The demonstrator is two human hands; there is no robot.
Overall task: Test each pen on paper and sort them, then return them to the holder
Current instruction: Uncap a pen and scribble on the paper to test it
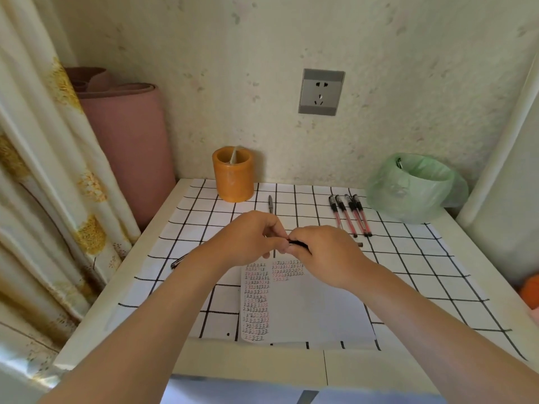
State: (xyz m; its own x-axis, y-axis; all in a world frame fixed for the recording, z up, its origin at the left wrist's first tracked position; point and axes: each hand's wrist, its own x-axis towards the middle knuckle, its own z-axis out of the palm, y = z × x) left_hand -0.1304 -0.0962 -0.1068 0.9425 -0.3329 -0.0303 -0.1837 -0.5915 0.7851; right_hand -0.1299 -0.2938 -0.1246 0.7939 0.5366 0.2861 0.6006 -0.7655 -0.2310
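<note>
Both my hands meet above the top edge of the white paper [306,310], which carries rows of small black and red marks. My left hand [248,239] and my right hand [323,252] pinch one black pen [297,243] between them; only a short dark stretch of it shows. The orange holder [233,177] stands at the back with one pale stick inside. Several red pens with black caps [350,214] lie in a row at the back right. A grey pen [270,204] lies near the holder, and a dark pen [178,262] lies left of my left forearm.
The table [262,365] carries a white cloth with a black grid [408,266]. A small bin lined with a green bag [414,188] stands at the back right. A tiny dark cap [360,244] lies right of my right hand. A curtain and a pink roll stand on the left.
</note>
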